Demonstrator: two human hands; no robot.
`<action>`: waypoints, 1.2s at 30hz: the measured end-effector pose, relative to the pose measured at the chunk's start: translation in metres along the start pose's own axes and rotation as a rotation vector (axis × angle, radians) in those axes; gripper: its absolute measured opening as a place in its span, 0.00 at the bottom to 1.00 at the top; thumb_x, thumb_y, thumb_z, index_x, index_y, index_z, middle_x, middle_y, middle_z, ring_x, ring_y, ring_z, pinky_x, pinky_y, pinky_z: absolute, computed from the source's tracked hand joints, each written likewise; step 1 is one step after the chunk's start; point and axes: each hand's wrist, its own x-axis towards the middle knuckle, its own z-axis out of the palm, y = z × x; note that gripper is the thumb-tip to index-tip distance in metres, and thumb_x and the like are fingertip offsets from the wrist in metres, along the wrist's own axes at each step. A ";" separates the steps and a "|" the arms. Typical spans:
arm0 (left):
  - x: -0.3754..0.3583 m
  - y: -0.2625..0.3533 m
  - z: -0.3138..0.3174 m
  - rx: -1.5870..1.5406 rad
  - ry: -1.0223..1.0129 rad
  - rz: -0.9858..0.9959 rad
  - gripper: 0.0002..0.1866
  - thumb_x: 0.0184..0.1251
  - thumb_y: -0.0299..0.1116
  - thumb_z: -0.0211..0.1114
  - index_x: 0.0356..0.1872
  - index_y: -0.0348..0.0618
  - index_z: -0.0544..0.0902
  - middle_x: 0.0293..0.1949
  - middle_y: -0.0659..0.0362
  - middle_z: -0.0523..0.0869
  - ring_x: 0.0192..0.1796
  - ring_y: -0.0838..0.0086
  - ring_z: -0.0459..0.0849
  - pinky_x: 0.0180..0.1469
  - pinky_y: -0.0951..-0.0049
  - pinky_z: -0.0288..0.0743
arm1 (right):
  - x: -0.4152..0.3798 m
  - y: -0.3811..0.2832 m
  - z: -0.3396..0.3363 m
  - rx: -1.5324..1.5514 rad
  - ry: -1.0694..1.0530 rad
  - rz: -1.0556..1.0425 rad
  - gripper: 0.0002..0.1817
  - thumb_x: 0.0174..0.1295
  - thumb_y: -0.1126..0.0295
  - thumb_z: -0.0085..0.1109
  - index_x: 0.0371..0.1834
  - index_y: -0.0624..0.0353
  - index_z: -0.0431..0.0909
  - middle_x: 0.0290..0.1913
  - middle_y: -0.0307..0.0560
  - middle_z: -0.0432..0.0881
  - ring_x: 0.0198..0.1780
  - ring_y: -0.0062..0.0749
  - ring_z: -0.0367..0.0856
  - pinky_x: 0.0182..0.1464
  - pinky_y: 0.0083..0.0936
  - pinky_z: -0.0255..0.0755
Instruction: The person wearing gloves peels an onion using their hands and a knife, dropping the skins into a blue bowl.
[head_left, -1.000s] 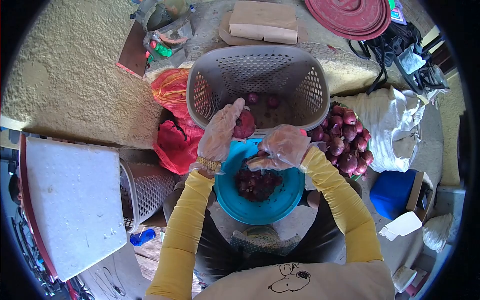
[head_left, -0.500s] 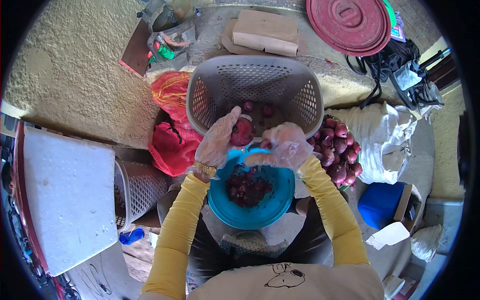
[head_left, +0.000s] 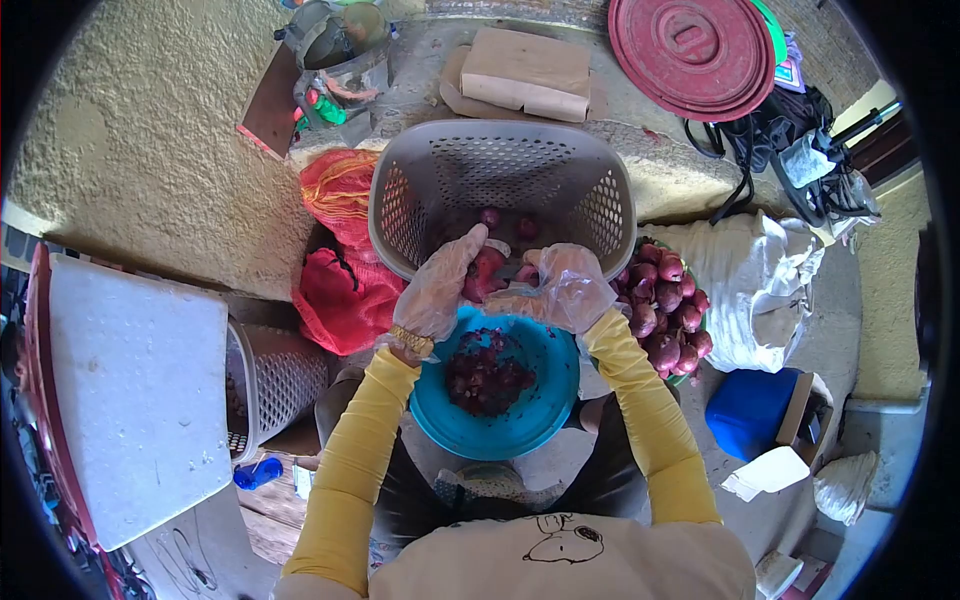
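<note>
A red onion sits in my left hand, whose gloved fingers are closed around it. My right hand, also in a clear plastic glove, is curled right beside the onion. It grips what looks like a small knife, mostly hidden by the fingers. Below both hands, a blue basin holds dark red onion skins and scraps. Just beyond them stands a grey perforated basket with a few onions at its bottom.
Many red onions are heaped at the right, against a white sack. Red mesh bags lie left of the basket. A white foam board, another basket and a blue container stand around. A red lid rests behind.
My right hand has come up and closer to the onion, away from above the basin. My left hand still holds the onion. The whole view has shifted slightly.
</note>
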 end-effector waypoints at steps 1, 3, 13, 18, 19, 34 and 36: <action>0.000 -0.001 0.000 -0.042 0.004 -0.034 0.26 0.80 0.47 0.63 0.61 0.31 0.78 0.52 0.46 0.87 0.53 0.59 0.89 0.58 0.60 0.87 | 0.001 -0.001 -0.002 0.020 -0.108 0.055 0.41 0.50 0.37 0.76 0.54 0.63 0.87 0.45 0.61 0.88 0.50 0.59 0.86 0.56 0.48 0.78; 0.000 -0.001 0.001 -0.127 0.011 -0.105 0.27 0.82 0.49 0.62 0.59 0.29 0.80 0.51 0.46 0.87 0.53 0.58 0.89 0.58 0.59 0.87 | 0.001 0.000 -0.001 0.016 -0.105 0.048 0.40 0.49 0.37 0.76 0.53 0.63 0.87 0.45 0.60 0.88 0.50 0.59 0.86 0.56 0.48 0.78; -0.005 0.026 -0.005 0.641 -0.120 0.415 0.27 0.78 0.40 0.68 0.70 0.35 0.76 0.54 0.51 0.88 0.51 0.62 0.89 0.56 0.67 0.85 | 0.000 0.013 0.005 0.000 -0.120 -0.052 0.37 0.55 0.35 0.71 0.52 0.59 0.88 0.44 0.57 0.88 0.49 0.58 0.86 0.54 0.51 0.77; -0.001 0.023 -0.006 0.362 -0.203 0.194 0.30 0.76 0.37 0.71 0.73 0.37 0.73 0.54 0.51 0.88 0.50 0.63 0.89 0.53 0.66 0.86 | -0.003 0.009 0.005 0.072 -0.045 -0.081 0.35 0.59 0.34 0.68 0.46 0.59 0.90 0.37 0.59 0.87 0.45 0.59 0.86 0.50 0.50 0.78; -0.003 0.040 0.001 0.568 -0.097 0.498 0.28 0.78 0.42 0.69 0.71 0.35 0.76 0.52 0.53 0.88 0.49 0.65 0.89 0.52 0.67 0.86 | -0.003 0.007 0.003 0.103 -0.010 -0.102 0.34 0.60 0.34 0.67 0.42 0.59 0.91 0.34 0.60 0.87 0.42 0.60 0.86 0.48 0.49 0.79; 0.009 -0.002 -0.002 -0.271 0.151 -0.280 0.28 0.82 0.53 0.60 0.57 0.32 0.83 0.47 0.51 0.89 0.47 0.67 0.90 0.52 0.65 0.90 | -0.008 -0.017 0.002 -0.010 -0.175 -0.232 0.36 0.52 0.26 0.69 0.28 0.54 0.86 0.27 0.52 0.85 0.36 0.55 0.87 0.43 0.48 0.79; 0.008 0.000 -0.001 -0.287 0.138 -0.288 0.28 0.82 0.53 0.60 0.57 0.32 0.82 0.47 0.51 0.89 0.47 0.66 0.90 0.52 0.65 0.90 | -0.006 -0.014 0.004 -0.035 -0.113 -0.161 0.37 0.51 0.25 0.69 0.30 0.53 0.86 0.29 0.53 0.86 0.37 0.55 0.87 0.44 0.49 0.79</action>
